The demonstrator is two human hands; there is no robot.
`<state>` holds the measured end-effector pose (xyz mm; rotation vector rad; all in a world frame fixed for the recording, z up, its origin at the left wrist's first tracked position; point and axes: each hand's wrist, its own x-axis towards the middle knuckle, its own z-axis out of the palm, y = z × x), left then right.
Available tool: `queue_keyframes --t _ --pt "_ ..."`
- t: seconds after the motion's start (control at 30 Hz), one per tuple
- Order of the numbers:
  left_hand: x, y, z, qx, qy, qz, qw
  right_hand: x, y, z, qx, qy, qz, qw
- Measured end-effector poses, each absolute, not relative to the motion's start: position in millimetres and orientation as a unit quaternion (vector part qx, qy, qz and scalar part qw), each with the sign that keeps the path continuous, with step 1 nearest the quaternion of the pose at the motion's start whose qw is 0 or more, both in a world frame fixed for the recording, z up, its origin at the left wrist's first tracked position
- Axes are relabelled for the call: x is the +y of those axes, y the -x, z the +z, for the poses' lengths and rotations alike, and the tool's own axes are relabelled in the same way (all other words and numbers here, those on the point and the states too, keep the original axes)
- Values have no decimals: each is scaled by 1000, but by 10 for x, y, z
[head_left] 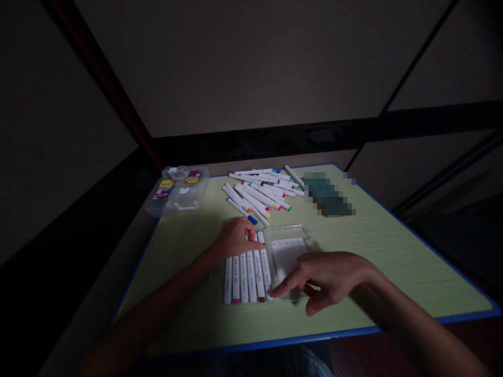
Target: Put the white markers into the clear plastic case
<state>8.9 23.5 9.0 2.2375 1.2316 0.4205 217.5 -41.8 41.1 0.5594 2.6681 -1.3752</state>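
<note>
Markers (247, 272) ranked in case (311, 233); left hand (236, 236) curled, fingertips on far caps, gripping nothing; right hand (328, 277) loose, forefinger at near ends; best to press both ends evenly, squaring row.

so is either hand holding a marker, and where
Neither grips one: left hand rests on the far ends of the marker row; right hand touches its near end with one fingertip.

Dim, underexposed; dark, wide-angle-warped edges.
</note>
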Motion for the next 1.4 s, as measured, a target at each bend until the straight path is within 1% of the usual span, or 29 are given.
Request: queue_keyframes --t 1.0,1.4 --pt "249 -87 71 459 -827 156 284 -418 -2169 397 868 -190 -456 48" --pt "235 -90 81 460 -834 153 264 -424 -2178 371 867 -193 -458 45"
